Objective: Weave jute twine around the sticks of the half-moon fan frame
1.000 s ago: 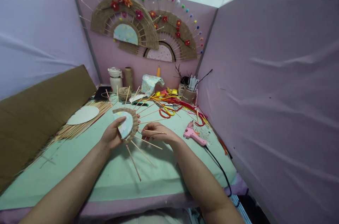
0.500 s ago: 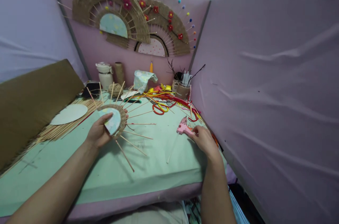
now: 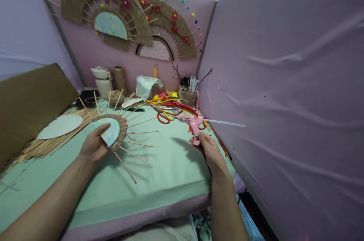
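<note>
My left hand (image 3: 95, 142) grips a half-round piece (image 3: 113, 130) with a pale blue patterned centre, a brown twine rim and thin sticks fanning outward. Its thumb lies on the patterned face, and the other fingers are mostly behind. To the right, my right hand (image 3: 209, 150) is closed on the handle of a pink glue gun (image 3: 193, 122), held above the table. The gun's nozzle points left, and a long clear glue stick (image 3: 224, 122) sticks out of its back to the right. Gun and half-round piece are apart.
Red-handled scissors (image 3: 163, 118) and coloured strips (image 3: 182, 105) lie behind the gun. A white jar (image 3: 102, 81), twine spool (image 3: 120, 77) and pot of glue sticks (image 3: 189, 96) stand at the back. A white oval (image 3: 60, 126) rests on sticks at left, beside a brown board (image 3: 31, 104).
The glue gun has been lifted and turned, its nozzle now pointing left and its glue stick right. My right hand has moved to its handle. The whole view has shifted slightly.
</note>
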The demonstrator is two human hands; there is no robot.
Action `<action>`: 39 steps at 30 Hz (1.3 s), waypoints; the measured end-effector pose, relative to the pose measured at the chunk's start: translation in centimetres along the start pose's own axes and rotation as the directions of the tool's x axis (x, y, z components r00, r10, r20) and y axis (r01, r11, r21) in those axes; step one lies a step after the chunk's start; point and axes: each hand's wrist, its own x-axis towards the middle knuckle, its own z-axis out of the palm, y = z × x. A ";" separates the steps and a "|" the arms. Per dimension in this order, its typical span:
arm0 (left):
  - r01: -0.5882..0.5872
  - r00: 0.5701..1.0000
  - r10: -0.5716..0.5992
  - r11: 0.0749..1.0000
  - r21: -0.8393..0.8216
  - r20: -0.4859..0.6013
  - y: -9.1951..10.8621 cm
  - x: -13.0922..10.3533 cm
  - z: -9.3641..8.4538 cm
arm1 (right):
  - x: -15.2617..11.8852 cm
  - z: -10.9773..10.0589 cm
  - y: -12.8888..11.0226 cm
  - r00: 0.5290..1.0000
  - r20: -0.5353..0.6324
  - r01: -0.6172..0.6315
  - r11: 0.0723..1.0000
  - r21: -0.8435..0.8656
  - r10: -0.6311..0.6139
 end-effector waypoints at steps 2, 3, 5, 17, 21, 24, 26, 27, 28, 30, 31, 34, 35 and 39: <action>0.000 1.000 0.000 1.000 -0.007 -0.010 0.0 -0.1 0.1 | 0.0 0.7 0.2 0.999 0.007 -0.047 0.997 0.061 0.047; -0.004 1.000 0.003 1.000 -0.012 -0.012 0.1 -0.1 0.1 | 0.1 1.0 0.3 0.998 0.006 -0.068 0.994 0.090 0.068; -0.008 1.000 0.007 1.000 -0.018 -0.013 0.1 -0.2 0.1 | 0.1 1.5 0.5 0.994 0.008 -0.108 0.984 0.141 0.108; -0.007 1.000 0.007 0.999 -0.048 -0.005 0.0 0.3 -0.2 | -0.3 3.9 1.0 0.980 0.079 -0.196 0.951 0.237 0.183; -0.007 1.000 0.007 0.999 -0.047 0.017 0.1 0.1 -0.1 | -0.4 4.7 1.1 0.975 0.117 -0.214 0.945 0.249 0.190; 0.006 1.000 -0.005 0.998 -0.059 0.006 0.2 -0.1 -0.1 | -0.5 5.3 1.2 0.971 0.133 -0.229 0.936 0.266 0.200; 0.009 1.000 -0.008 0.998 -0.068 0.016 0.3 -0.3 0.0 | -0.5 5.8 1.4 0.970 0.131 -0.235 0.934 0.269 0.207; 0.007 1.000 -0.005 0.997 -0.075 0.020 0.4 -0.4 0.1 | -0.4 6.1 1.5 0.970 0.127 -0.237 0.933 0.272 0.209; 0.002 1.000 -0.001 0.997 -0.083 0.022 0.5 -0.5 0.1 | -0.4 6.3 1.7 0.970 0.123 -0.237 0.931 0.277 0.211; 0.000 1.000 0.003 0.995 -0.097 0.028 0.6 -0.7 0.2 | -0.4 6.9 2.0 0.969 0.121 -0.240 0.928 0.286 0.213; 0.001 0.999 0.003 0.995 -0.102 0.039 0.7 -0.8 0.2 | -0.4 7.2 2.2 0.969 0.120 -0.242 0.926 0.290 0.216; 0.002 0.996 0.008 0.994 -0.113 0.088 1.0 -1.0 0.2 | -0.5 8.1 2.4 0.965 0.111 -0.259 0.923 0.283 0.237; 0.000 0.995 0.012 0.993 -0.119 0.101 1.1 -1.1 0.1 | -0.6 8.4 2.4 0.964 0.109 -0.263 0.924 0.277 0.242; -0.011 0.992 0.028 0.991 -0.134 0.127 1.3 -1.3 0.1 | -0.7 9.0 2.3 0.963 0.116 -0.263 0.936 0.233 0.242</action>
